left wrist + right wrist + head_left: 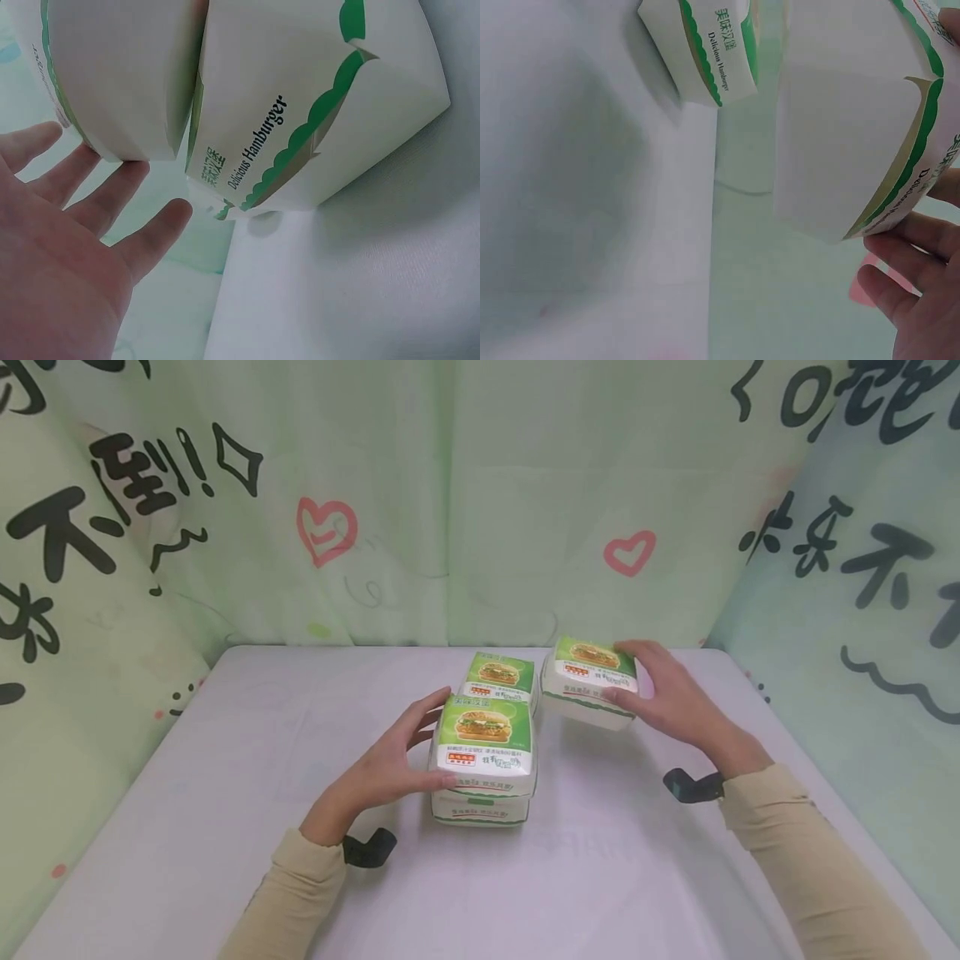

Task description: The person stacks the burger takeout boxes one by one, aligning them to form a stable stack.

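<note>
Three white hamburger boxes with green lids sit close together on a pale table (225,793). My left hand (423,743) lies against the left side of the front box (483,752), fingers straight and thumb on its front face. In the left wrist view the left hand (90,225) is spread beside the front box (315,97) and the middle box (112,75). My right hand (643,681) grips the right box (588,681), thumb in front and fingers over the far side. That right box (855,112) is tilted, with fingers (907,277) curled at its edge. The middle box (498,677) stands behind, untouched.
Green cloth walls with black writing and a pink heart (628,552) enclose the table on three sides. A second box (705,52) shows on the table in the right wrist view. Black wrist straps (693,785) sit on both beige sleeves.
</note>
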`<state>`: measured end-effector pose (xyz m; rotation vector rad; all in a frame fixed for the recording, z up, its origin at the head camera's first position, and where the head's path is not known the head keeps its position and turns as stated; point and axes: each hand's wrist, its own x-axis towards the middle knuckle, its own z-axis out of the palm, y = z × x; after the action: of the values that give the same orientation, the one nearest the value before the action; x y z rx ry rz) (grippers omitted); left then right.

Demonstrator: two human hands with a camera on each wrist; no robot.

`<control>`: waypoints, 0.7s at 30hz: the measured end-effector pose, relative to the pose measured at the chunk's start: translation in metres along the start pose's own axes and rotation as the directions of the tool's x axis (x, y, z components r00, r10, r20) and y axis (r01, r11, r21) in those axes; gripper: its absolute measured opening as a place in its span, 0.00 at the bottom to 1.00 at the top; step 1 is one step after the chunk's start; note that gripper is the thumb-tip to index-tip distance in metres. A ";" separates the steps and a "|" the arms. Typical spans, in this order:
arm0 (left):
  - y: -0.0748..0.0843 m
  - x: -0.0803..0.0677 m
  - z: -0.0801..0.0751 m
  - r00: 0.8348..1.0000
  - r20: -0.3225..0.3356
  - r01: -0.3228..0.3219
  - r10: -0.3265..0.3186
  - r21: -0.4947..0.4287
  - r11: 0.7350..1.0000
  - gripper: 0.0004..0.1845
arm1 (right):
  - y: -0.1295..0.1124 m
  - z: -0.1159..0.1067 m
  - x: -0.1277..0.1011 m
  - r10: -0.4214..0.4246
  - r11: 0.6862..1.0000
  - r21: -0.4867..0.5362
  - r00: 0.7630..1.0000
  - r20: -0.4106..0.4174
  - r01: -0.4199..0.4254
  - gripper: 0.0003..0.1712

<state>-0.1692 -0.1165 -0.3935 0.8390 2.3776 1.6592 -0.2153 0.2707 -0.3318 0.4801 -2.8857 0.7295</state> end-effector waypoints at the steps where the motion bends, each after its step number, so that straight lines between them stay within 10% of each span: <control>1: 0.000 0.000 0.000 1.000 -0.001 0.002 -0.002 0.001 1.000 0.55 | -0.002 -0.001 0.000 -0.001 1.000 0.001 1.000 -0.002 0.001 0.43; 21: 0.000 -0.002 0.000 1.000 0.002 0.007 -0.007 -0.022 1.000 0.55 | -0.046 -0.014 0.000 -0.165 0.985 0.047 0.985 -0.057 0.168 0.42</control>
<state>-0.1676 -0.1173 -0.3938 0.8278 2.3538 1.6781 -0.1992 0.2388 -0.2988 0.6885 -2.7424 0.7785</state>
